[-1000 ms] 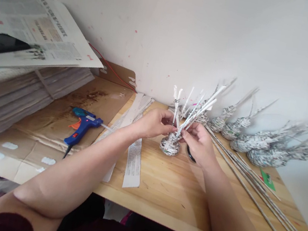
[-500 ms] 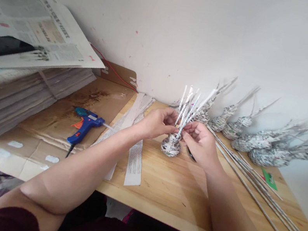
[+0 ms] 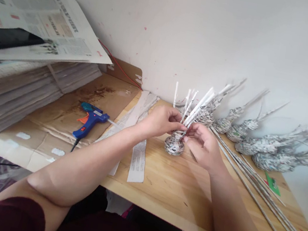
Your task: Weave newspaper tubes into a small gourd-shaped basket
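newspaper vase (image 3: 174, 146) seems pinched at its neck by left hand (image 3: 161, 122) and right hand (image 3: 204, 145).

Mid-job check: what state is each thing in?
Woven piece: upright, white sticks protruding
Left hand: gripping its top
Right hand: touching its neck
Glue gun: lying down; power unclear
Newspaper stack: piled up
Black device: dark, atop the stack
Loose rods: lying flat
Paper strips: flat

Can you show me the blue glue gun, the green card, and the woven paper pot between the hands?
blue glue gun (image 3: 89, 122): head view, on its handle
green card (image 3: 274, 183): head view, middle of its green face
woven paper pot (image 3: 174, 147): head view, on its round belly
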`<action>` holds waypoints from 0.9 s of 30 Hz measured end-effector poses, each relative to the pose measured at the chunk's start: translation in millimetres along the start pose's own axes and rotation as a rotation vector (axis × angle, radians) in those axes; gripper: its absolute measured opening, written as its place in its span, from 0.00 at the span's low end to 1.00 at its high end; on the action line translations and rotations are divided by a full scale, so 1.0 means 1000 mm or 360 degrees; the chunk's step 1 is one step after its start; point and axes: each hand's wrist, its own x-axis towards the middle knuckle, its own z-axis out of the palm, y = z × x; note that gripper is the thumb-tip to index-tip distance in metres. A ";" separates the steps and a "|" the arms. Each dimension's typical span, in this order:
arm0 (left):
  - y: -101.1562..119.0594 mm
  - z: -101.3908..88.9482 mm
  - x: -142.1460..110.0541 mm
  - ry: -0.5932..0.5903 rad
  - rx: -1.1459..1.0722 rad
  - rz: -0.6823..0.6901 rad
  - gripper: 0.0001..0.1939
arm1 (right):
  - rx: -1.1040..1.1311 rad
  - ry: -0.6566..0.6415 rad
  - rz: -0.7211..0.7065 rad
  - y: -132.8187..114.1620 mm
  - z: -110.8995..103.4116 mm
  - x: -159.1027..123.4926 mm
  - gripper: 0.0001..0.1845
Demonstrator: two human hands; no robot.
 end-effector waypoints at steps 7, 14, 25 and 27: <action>0.005 0.005 -0.003 -0.0073 -0.0091 0.0113 0.11 | 0.0056 0.0052 0.0010 0.006 0.005 0.001 0.15; 0.013 -0.004 -0.003 0.0216 -0.0011 0.0133 0.12 | 0.0276 0.0089 0.0084 0.019 -0.004 0.006 0.15; 0.006 -0.010 -0.001 -0.0096 0.0312 -0.0004 0.07 | 0.0368 -0.0062 0.0063 0.020 -0.009 0.006 0.14; 0.004 -0.007 -0.002 -0.0110 0.0238 -0.0027 0.05 | 0.0315 -0.0075 0.0062 0.018 -0.009 0.007 0.14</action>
